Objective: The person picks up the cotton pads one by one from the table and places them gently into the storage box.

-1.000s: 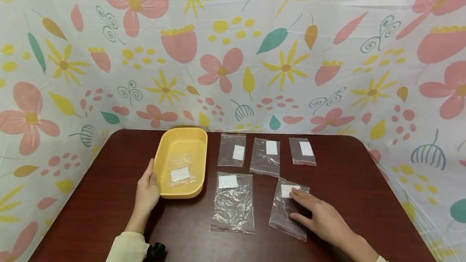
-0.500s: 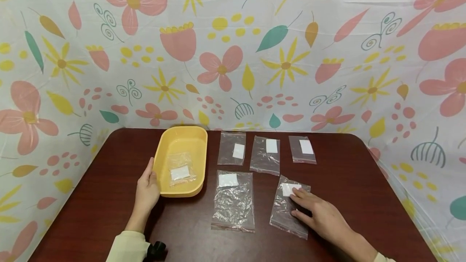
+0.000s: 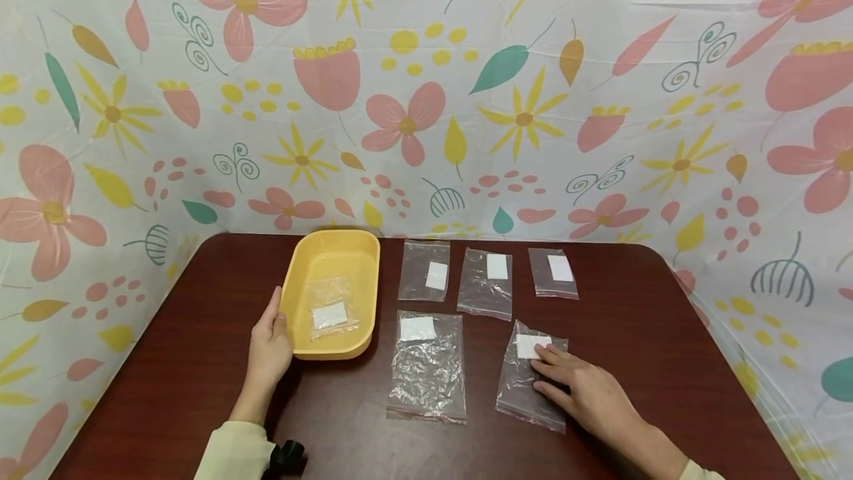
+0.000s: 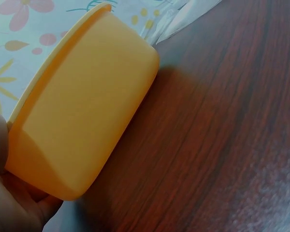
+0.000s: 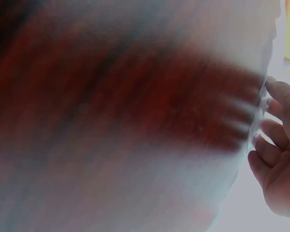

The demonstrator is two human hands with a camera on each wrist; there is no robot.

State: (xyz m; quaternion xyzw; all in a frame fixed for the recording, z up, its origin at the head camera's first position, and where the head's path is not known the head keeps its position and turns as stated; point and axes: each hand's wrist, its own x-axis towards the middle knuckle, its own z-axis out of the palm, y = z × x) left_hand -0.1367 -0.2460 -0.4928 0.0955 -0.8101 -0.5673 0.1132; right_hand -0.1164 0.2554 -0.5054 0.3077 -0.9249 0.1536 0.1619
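My left hand grips the near left side of a yellow plastic tray. In the left wrist view the thumb lies at the rim of the tray and the fingers reach underneath. Inside the tray is a small clear zip bag with a white label. My right hand touches another clear zip bag on the table, fingertips at its white label. Its fingers are spread and fairly straight. In the right wrist view the fingertips of the right hand meet the table surface.
A large crinkled zip bag lies in the middle of the dark wooden table. Behind it lie three smaller labelled bags: a left one, a middle one and a right one. A flower-patterned cloth hangs around the table.
The bag under my right hand has shifted and turned slightly to the right. My left hand and the tray hold their place.
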